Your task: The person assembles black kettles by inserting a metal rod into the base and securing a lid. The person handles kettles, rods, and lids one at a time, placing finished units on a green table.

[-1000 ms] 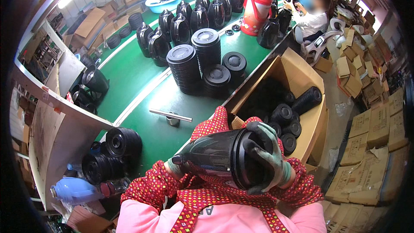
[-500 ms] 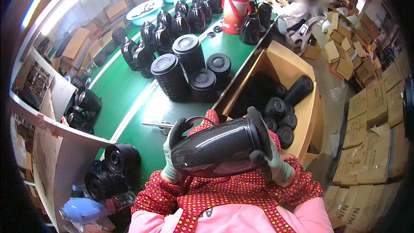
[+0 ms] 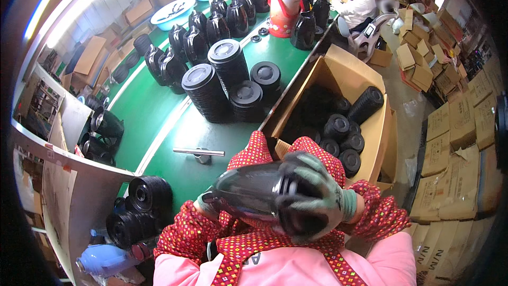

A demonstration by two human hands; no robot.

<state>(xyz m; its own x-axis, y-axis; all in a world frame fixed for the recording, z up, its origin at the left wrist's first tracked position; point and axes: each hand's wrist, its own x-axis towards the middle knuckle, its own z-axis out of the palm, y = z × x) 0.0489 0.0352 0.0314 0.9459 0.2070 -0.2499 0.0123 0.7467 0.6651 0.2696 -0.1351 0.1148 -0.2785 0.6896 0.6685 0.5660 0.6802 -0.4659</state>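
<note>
Both gloved hands grip the black jug point(image 3: 248, 193), held sideways at the chest above the green bench point(image 3: 159, 111): right hand point(image 3: 312, 198) clamped over its wide end, left hand point(image 3: 207, 206) cupping the narrow end.

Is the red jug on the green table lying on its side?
No, the red plastic jug stands upright on the green table among the black jug shells.

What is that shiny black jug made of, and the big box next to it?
The black jug shell looks like glossy moulded plastic: lamps mirror on its smooth skin, though coated metal is possible. The big box looks like plain brown cardboard, matt, with folded flaps. The gloves on the hands seem knitted fabric with a greyish coating.
</note>
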